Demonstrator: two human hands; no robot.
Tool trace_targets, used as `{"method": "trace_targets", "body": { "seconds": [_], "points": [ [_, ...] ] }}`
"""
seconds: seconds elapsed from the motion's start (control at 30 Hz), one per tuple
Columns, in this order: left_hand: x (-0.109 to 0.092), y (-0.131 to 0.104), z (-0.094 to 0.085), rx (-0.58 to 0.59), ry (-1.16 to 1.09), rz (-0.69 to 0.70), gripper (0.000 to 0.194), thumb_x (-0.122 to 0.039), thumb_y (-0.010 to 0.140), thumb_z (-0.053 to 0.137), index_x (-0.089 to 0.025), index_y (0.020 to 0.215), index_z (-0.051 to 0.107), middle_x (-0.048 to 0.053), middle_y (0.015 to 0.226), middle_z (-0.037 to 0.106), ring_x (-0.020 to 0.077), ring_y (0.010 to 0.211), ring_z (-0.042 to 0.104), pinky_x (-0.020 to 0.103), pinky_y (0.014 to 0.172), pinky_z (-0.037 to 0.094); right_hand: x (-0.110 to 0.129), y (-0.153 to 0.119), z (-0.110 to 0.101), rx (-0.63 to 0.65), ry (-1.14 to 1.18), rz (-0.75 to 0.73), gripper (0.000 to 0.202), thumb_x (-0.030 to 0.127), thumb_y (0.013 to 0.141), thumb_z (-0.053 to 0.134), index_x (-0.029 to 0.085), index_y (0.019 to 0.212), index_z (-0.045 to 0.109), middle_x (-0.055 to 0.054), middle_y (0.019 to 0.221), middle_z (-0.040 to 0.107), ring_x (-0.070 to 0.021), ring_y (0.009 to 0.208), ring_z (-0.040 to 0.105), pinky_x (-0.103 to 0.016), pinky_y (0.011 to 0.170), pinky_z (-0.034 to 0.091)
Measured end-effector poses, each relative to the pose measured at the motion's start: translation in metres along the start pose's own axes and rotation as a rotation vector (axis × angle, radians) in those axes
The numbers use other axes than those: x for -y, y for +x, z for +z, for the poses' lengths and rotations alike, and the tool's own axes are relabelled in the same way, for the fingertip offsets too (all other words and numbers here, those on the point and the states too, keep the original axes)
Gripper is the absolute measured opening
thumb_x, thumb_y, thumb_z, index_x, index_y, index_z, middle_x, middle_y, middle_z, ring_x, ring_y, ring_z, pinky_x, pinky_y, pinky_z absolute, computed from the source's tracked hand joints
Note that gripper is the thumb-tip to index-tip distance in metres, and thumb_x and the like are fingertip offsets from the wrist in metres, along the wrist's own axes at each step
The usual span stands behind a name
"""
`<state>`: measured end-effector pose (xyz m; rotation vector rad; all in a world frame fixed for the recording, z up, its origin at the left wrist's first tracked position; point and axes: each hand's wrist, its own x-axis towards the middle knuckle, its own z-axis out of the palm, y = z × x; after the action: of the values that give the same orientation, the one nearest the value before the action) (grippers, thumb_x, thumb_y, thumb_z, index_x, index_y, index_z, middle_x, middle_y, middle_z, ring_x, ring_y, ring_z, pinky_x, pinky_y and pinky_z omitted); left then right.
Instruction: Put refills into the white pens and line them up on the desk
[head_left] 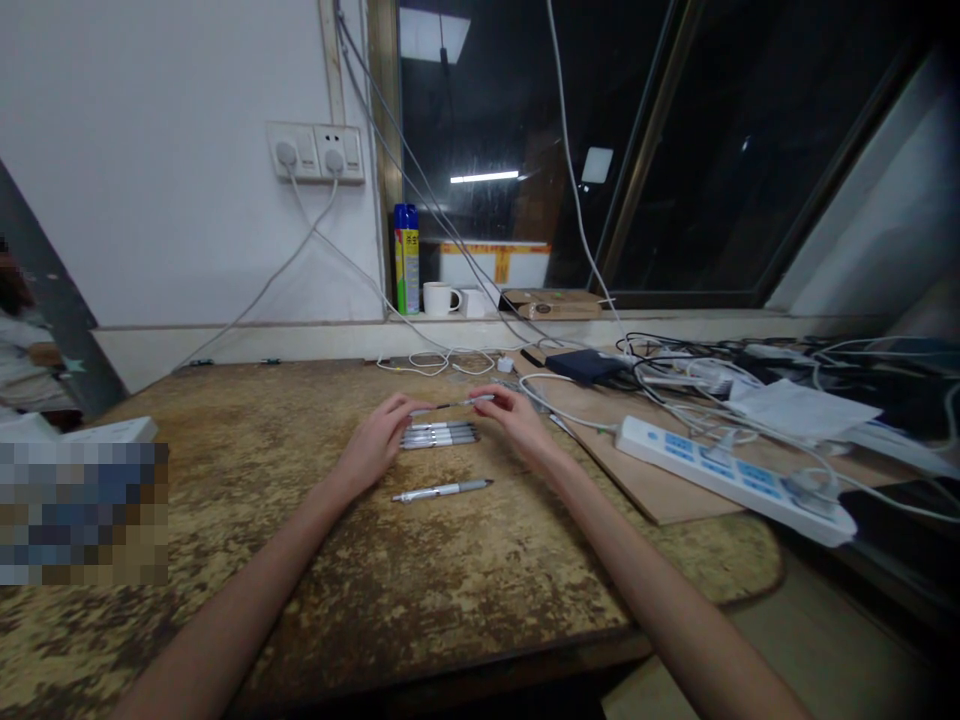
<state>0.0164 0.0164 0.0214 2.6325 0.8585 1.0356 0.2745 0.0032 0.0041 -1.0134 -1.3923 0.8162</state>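
Note:
Over the worn wooden table [360, 580], a slim grey and dark pen [454, 404] spans the space between my two hands. The fingertips of my left hand [381, 437] pinch its left end. My right hand [514, 418] closes on its right end with thumb and fingers. Whether it is one whole pen or two parts meeting is too small to tell. Just below my fingers, several silver-grey pens [441, 434] lie side by side in a row. Nearer to me, a single white and grey pen [442, 490] lies apart, its dark tip pointing right.
A white power strip [735, 480] with plugs and cables lies on the right, by a thin board [637, 480]. Behind are a dark flat box [585, 366] and tangled cables. A spray can [406, 262], mug [439, 298] and cardboard box [556, 303] stand on the sill.

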Motion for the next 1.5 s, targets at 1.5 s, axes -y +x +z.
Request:
{"method": "trace_targets", "body": {
  "seconds": [1.5],
  "points": [
    [0.028,-0.003,0.007,-0.093,0.05,-0.053,0.034,-0.024,0.104,0.039,-0.023,0.129,0.061,0.008,0.122,0.065,0.0244,0.116,0.059,0.04,0.104,0.045,-0.012,0.007,-0.004,-0.059,-0.09,-0.131,0.031,0.049,0.087,0.066,0.019,0.095,0.073,-0.008,0.095,0.076,-0.0235,0.089,0.071,-0.037,0.088,0.053]
  ]
}}
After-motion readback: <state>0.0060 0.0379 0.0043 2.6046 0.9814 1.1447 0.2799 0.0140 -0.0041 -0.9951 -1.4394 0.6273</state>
